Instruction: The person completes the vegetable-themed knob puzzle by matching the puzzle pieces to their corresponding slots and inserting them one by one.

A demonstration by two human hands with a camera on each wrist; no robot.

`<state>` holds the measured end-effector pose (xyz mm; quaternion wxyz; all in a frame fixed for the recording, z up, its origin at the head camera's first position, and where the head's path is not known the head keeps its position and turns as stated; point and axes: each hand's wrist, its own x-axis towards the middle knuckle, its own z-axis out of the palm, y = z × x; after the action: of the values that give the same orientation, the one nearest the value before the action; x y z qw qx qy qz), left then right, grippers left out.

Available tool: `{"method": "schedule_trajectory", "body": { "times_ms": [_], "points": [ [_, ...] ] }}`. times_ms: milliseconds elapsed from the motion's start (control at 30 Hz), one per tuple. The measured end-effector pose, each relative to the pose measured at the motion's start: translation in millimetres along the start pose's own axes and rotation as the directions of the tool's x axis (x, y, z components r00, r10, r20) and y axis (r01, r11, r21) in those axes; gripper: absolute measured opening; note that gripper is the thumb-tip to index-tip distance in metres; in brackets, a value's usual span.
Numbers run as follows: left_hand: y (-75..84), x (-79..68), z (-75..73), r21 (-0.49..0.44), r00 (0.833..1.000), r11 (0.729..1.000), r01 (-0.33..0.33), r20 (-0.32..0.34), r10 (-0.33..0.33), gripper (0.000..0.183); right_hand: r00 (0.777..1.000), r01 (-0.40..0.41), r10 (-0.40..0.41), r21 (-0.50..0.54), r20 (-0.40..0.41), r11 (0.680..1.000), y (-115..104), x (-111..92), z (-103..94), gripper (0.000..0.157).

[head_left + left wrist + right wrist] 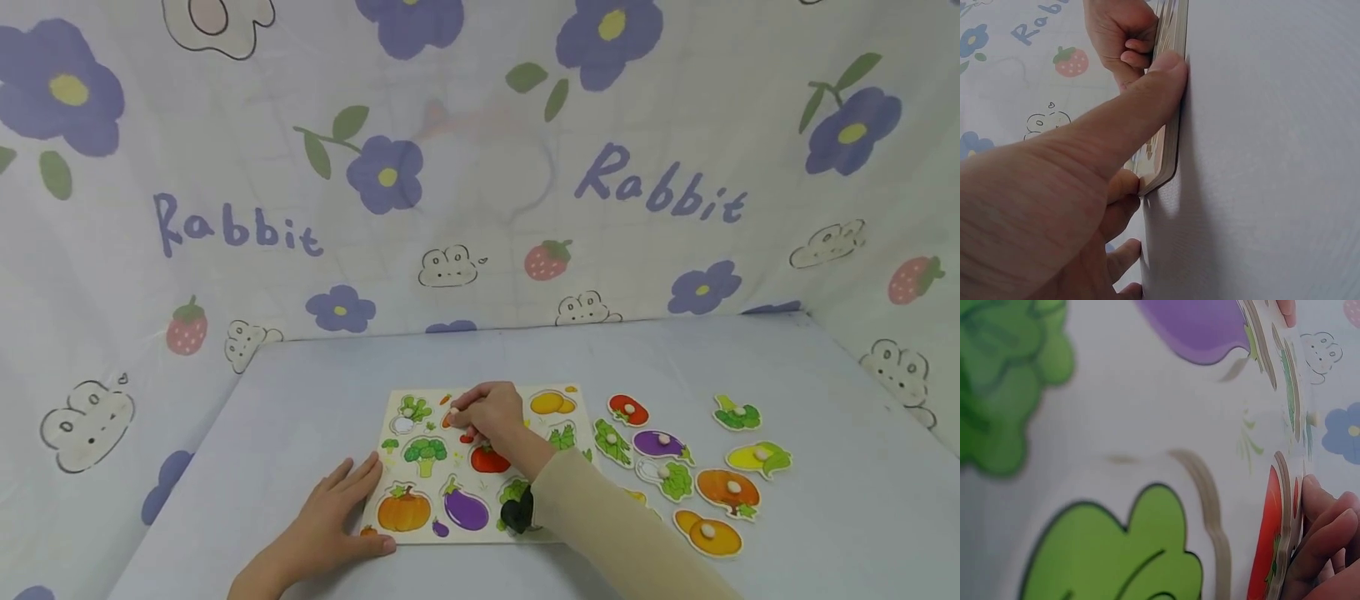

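Note:
A wooden vegetable puzzle board [408, 537] lies flat on the table. My right hand [491, 412] is over its top middle, pinching a small knobbed orange piece [447, 419], seemingly a carrot; the fingers hide most of it. At the board's lower left corner my left hand [333, 512] rests with its fingers spread along the left side and the thumb [1163, 72] against the front edge. Printed in the board's recesses are a pumpkin [403, 510], an eggplant [466, 508], a broccoli [425, 455] and a tomato [1266, 531].
Several loose knobbed pieces lie right of the board, among them a tomato piece [627, 409], an eggplant piece [660, 444], a corn piece [757, 457], a pumpkin piece [727, 490] and a potato-like piece [707, 533]. A patterned curtain [480, 192] closes off the table's back.

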<state>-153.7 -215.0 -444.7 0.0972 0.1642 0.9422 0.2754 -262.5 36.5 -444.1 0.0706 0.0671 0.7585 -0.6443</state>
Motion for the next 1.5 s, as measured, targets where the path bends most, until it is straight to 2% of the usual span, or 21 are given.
{"method": "schedule_trajectory", "body": {
  "times_ms": [500, 867, 933, 1033, 1133, 1200, 1267, 1367, 1500],
  "points": [
    [3.4, -0.3, -4.0, -0.012, 1.000, 1.000, -0.016, -0.015, 0.016, 0.101, 1.000, -0.002, 0.002, -0.012, -0.007, 1.000, -4.6, 1.3, -0.4, 0.014],
    [1.1, 0.3, -2.0, -0.008, 1.000, 1.000, 0.001, -0.013, -0.001, 0.101, 1.000, 0.002, -0.002, 0.013, 0.003, 1.000, -2.4, 2.2, 1.6, 0.015],
    [-0.3, 0.0, -1.9, -0.007, 1.000, 1.000, -0.007, -0.014, 0.007, 0.101, 1.000, 0.013, -0.013, 0.020, 0.025, 1.000, -1.8, 2.8, 1.2, 0.015],
    [-2.2, -0.6, -1.8, -0.011, 1.000, 1.000, -0.002, -0.013, 0.002, 0.101, 0.994, -0.019, 0.011, 0.071, 0.112, 0.997, -3.2, 4.1, -3.1, 0.018],
    [-4.3, -0.9, -0.2, -0.012, 1.000, 1.000, 0.010, -0.007, -0.010, 0.102, 0.977, -0.093, 0.069, 0.109, 0.203, 0.990, -7.0, 4.3, -12.4, 0.023],
    [-4.6, -0.8, 1.3, -0.015, 1.000, 1.000, 0.020, -0.002, -0.020, 0.102, 0.973, -0.109, 0.089, 0.086, 0.215, 0.990, -10.4, 4.2, -22.2, 0.025],
    [-3.8, -0.5, 2.3, -0.013, 1.000, 1.000, 0.018, 0.000, -0.018, 0.102, 0.980, -0.074, 0.068, 0.027, 0.188, 0.997, -15.5, 3.4, -36.0, 0.023],
    [-1.0, -0.5, 2.2, -0.011, 1.000, 1.000, 0.021, -0.001, -0.021, 0.102, 0.990, 0.028, -0.018, -0.070, 0.141, 0.997, -23.6, 2.1, -63.5, 0.020],
    [1.3, -1.2, 0.4, -0.001, 1.000, 1.000, 0.018, -0.006, -0.018, 0.102, 0.986, 0.130, -0.114, -0.135, 0.121, 0.982, -28.7, 1.8, -104.2, 0.018]
  ]
}}
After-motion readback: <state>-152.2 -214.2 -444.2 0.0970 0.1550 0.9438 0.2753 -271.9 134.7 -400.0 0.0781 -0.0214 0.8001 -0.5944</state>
